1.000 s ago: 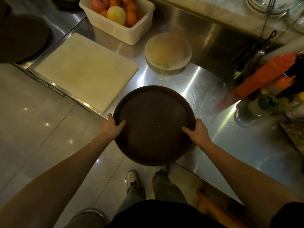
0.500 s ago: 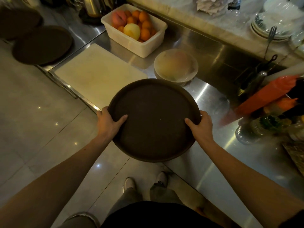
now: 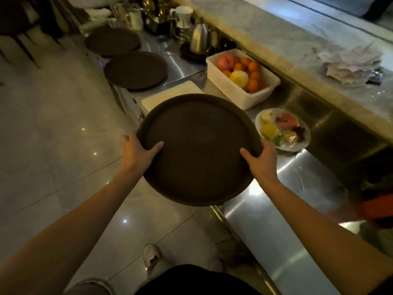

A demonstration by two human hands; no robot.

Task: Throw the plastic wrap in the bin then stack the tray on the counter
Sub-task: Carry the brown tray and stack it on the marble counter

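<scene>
Both hands are closed on the rim of a round dark tray (image 3: pixel 198 149). The left hand (image 3: pixel 139 151) grips the left edge with its thumb laid over the top face and the fingers tucked under, out of sight; the right hand (image 3: pixel 262 160) mirrors it on the right edge. The tray hangs in the air, roughly level, half over the steel counter (image 3: pixel 282 194) and half over the tiled floor (image 3: pixel 53 145), touching neither.

Beyond it, a white cutting board (image 3: pixel 170 92) shows past the far rim. To the right sit a white tub of fruit (image 3: pixel 242 78) and a plate of cut fruit (image 3: pixel 282 129). No plastic wrap or bin shows anywhere, so that part looks done or out of view.

The stacking spot lies ahead and to the left: a matching tray (image 3: pixel 135 70) rests on the counter past the board, and a second one (image 3: pixel 112 40) farther along the same line. The counter runs away in that direction, so the carry goes forward and leftward along its edge. The left hand is the nearer one to the resting trays and would likely arrive over them first.
</scene>
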